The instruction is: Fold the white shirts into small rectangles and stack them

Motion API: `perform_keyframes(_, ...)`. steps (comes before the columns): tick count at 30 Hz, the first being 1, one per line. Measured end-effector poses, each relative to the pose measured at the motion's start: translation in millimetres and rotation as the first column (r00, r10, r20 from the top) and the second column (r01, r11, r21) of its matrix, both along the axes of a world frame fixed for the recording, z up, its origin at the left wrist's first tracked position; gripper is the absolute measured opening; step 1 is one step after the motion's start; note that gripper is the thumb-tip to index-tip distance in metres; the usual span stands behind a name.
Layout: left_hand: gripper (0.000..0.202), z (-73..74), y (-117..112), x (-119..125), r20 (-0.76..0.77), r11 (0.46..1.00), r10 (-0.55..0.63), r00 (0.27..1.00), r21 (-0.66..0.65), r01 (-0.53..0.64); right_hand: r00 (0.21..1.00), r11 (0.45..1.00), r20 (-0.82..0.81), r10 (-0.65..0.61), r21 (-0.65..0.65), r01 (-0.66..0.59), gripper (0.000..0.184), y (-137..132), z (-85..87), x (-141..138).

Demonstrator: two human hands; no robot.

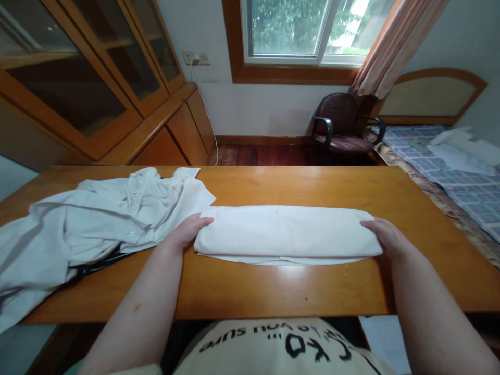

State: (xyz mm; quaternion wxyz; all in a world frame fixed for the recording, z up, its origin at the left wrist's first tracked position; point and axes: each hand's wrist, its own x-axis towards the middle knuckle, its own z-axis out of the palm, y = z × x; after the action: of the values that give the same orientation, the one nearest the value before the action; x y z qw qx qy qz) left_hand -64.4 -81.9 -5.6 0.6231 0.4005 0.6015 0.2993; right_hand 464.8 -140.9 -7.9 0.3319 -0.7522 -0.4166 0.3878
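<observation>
A white cloth lies folded into a long flat strip across the middle of the wooden table. My left hand rests at its left end, fingers bent over the edge and partly tucked beneath it. At the right end my right hand grips the folded cloth the same way, thumb on top. Both hands hold the cloth flat on the table.
A crumpled pile of white garments covers the table's left part, with something dark under it. Behind the table stand wooden glass-door cabinets, a dark red armchair under the window, and a bed at the right.
</observation>
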Motion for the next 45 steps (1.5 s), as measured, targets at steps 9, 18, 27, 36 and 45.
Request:
perform_keyframes(9,0.042,-5.9,-6,6,-0.145,0.993,0.104,0.984,0.078,-0.093,0.956,0.992,0.291,0.026,-0.127,0.012,0.036,-3,5.4,-7)
perform_keyframes(18,0.026,6.4,-12,13,0.063,0.977,0.186,0.980,-0.118,-0.178,0.944,0.993,0.330,-0.008,-0.109,0.047,0.032,-9,5.8,-9)
perform_keyframes(27,0.037,-12.1,-23,3,-0.136,0.999,0.025,0.990,0.041,-0.019,0.876,0.998,0.482,0.018,-0.068,0.017,0.035,-23,-9.7,-16)
perform_keyframes(36,0.039,-12.8,11,-2,-0.459,0.986,0.138,0.878,0.148,-0.078,0.983,0.993,0.161,-0.092,-0.053,0.102,0.047,6,-10.0,6)
perform_keyframes(45,0.025,-31.5,33,14,-0.751,0.940,0.289,0.594,0.341,-0.026,0.813,0.993,0.582,-0.029,-0.077,0.091,0.035,47,-24.4,-8)
